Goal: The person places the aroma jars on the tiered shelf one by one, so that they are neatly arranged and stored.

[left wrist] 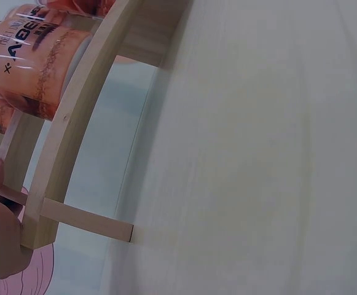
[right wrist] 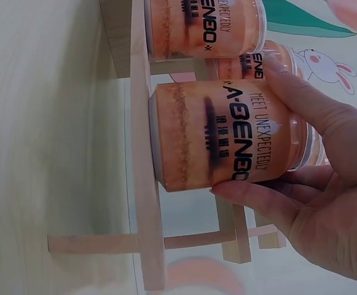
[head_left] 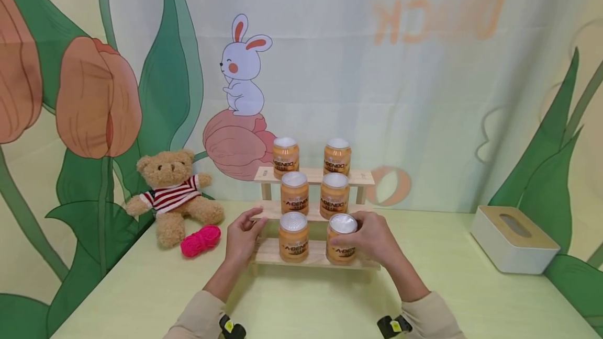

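A three-tier wooden display rack stands on the table with orange cans on its steps, two to a tier. My right hand grips the right can on the lowest tier, thumb on one side and fingers on the other; its base meets or nearly meets the board. Beside it stands the left bottom can. At the rack's left end my left hand holds the boards' edge with bent fingers. Its fingers are partly cut off in the left wrist view.
A teddy bear in a striped shirt sits at the left, a pink yarn skein in front of it. To the right is a white tissue box with a wooden top. A printed curtain hangs behind.
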Demonstrator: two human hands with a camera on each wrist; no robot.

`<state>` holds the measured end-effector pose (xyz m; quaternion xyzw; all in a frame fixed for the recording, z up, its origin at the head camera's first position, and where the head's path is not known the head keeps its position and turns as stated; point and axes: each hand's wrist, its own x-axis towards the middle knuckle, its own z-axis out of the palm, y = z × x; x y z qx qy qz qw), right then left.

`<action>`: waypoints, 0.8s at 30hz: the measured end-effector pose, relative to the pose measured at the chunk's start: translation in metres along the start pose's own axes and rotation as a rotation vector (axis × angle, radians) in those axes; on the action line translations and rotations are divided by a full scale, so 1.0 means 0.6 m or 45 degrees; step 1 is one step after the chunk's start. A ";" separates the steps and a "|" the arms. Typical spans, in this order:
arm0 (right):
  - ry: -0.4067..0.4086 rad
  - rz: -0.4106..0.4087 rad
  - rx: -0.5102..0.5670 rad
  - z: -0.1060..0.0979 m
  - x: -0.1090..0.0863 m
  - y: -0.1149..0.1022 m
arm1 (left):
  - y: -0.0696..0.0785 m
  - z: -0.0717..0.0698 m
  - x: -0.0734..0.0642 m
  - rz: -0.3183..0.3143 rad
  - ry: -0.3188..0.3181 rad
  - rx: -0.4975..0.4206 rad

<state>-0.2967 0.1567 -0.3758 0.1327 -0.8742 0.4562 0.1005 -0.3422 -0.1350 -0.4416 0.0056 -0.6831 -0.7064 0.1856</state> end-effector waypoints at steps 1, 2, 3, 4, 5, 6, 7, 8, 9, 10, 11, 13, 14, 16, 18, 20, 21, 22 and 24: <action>0.004 -0.002 -0.002 0.000 0.000 0.000 | 0.000 0.000 0.000 0.003 -0.001 -0.001; 0.006 -0.001 -0.005 0.000 0.001 0.000 | 0.000 0.001 0.001 0.005 -0.001 -0.001; 0.010 0.001 -0.007 0.000 0.001 0.000 | 0.001 0.001 0.000 0.005 -0.003 0.000; 0.012 -0.002 -0.011 0.000 0.000 0.000 | 0.001 0.001 0.001 0.003 -0.004 0.002; 0.014 0.000 -0.011 0.000 0.000 -0.001 | 0.001 0.001 0.002 0.001 -0.006 0.003; 0.018 0.000 -0.012 0.000 0.001 -0.001 | 0.001 0.001 0.003 -0.001 -0.008 0.005; 0.022 0.000 -0.015 0.001 0.001 0.000 | 0.001 0.000 0.003 -0.004 -0.010 0.007; 0.024 -0.003 -0.017 0.001 0.000 0.000 | 0.001 0.000 0.004 -0.004 -0.012 0.009; 0.026 -0.008 -0.021 0.001 0.000 0.000 | 0.001 0.000 0.004 -0.002 -0.016 0.010; 0.026 -0.014 -0.024 0.000 -0.001 0.000 | 0.000 0.000 0.005 -0.002 -0.016 0.011; 0.020 -0.007 -0.017 0.000 -0.001 0.001 | 0.000 0.000 0.005 0.001 -0.020 0.009; 0.001 0.010 -0.003 -0.003 -0.004 0.001 | 0.001 -0.001 0.004 0.002 -0.025 0.007; -0.008 0.019 0.003 -0.007 -0.005 0.000 | 0.001 -0.001 0.004 0.003 -0.026 0.005; -0.011 0.030 0.010 -0.015 -0.008 0.000 | 0.001 -0.001 0.004 -0.002 -0.028 0.005; 0.011 0.021 0.007 -0.026 -0.011 0.000 | 0.001 0.000 0.004 -0.002 -0.029 0.012; 0.061 -0.027 -0.006 -0.037 -0.013 0.001 | 0.001 0.001 0.005 0.010 -0.016 0.020; 0.096 -0.057 -0.017 -0.043 -0.014 0.002 | 0.000 0.001 0.006 0.017 -0.012 0.017; 0.137 -0.088 -0.024 -0.048 -0.014 0.004 | 0.000 0.001 0.007 0.028 -0.008 0.011; 0.216 -0.145 -0.033 -0.058 -0.013 0.011 | 0.000 0.000 0.008 0.045 -0.006 -0.003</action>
